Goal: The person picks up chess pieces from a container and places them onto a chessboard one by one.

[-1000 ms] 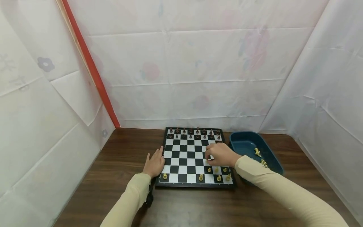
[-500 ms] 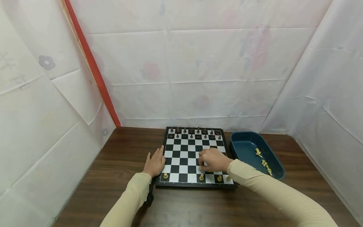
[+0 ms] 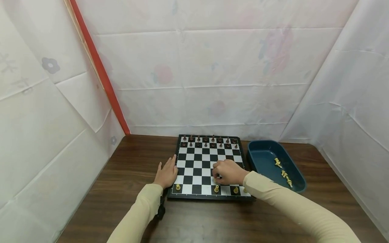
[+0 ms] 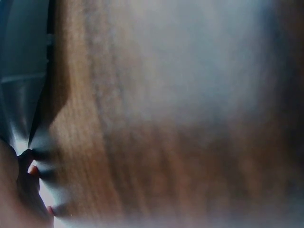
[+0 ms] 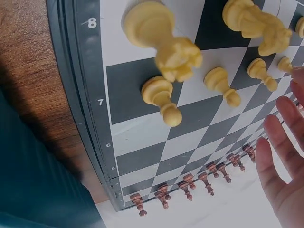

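My right hand (image 3: 228,172) reaches over the near right part of the chessboard (image 3: 197,171). In the right wrist view its fingertips pinch a cream pawn (image 5: 285,64) at the right edge; the thumb side is partly cut off. Beside it stand further cream pawns (image 5: 222,85), with a rook (image 5: 178,52) and a knight (image 5: 259,23) behind them. My left hand (image 3: 165,173) rests along the board's left edge, fingers extended; only part of that hand (image 4: 14,194) shows in the left wrist view. A lone cream piece (image 3: 178,187) stands in the near left corner.
Two rows of dark brown chess pieces (image 3: 206,141) stand along the far side. Right of the board is a dark teal tray (image 3: 258,157) with several cream pieces (image 3: 285,175) lying inside. White sheeting (image 3: 197,67) rises behind the wooden table (image 3: 146,148).
My right hand has moved left and towards the near side, carrying the pawn to the row of cream pawns, and has stayed there over the last half second. The left hand keeps its place.
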The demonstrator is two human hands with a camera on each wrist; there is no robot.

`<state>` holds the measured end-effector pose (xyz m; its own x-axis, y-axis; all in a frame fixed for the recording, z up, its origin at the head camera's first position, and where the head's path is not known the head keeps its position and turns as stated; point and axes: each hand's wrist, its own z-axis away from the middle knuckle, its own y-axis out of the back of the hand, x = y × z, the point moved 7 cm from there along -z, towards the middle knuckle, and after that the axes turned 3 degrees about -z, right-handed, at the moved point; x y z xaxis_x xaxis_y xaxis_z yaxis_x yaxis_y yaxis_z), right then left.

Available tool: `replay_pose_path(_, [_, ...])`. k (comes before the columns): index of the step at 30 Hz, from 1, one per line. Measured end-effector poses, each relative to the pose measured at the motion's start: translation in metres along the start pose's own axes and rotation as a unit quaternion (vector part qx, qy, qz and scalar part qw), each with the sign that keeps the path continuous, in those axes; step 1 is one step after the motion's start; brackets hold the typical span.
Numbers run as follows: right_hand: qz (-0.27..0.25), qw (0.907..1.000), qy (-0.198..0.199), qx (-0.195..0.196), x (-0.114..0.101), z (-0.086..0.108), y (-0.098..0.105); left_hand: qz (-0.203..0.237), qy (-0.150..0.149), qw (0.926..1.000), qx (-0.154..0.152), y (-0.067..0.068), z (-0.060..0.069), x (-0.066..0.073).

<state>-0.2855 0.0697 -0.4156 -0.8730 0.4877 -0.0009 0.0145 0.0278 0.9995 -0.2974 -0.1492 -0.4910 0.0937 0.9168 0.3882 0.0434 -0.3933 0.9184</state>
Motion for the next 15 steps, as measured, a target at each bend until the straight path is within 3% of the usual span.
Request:
replay_pose_path(10, [-0.022, 0.9992, -0.027, -0.018, 0.009, 0.009, 0.009, 0.004, -0.005, 1.0, -0.006, -0.002, -0.001, 0.002])
replay_pose_path(15, [-0.004, 0.9992, -0.04, -0.003, 0.019, 0.017, 0.023, 0.002, -0.005, 1.0, -0.005, -0.002, -0.002, 0.002])
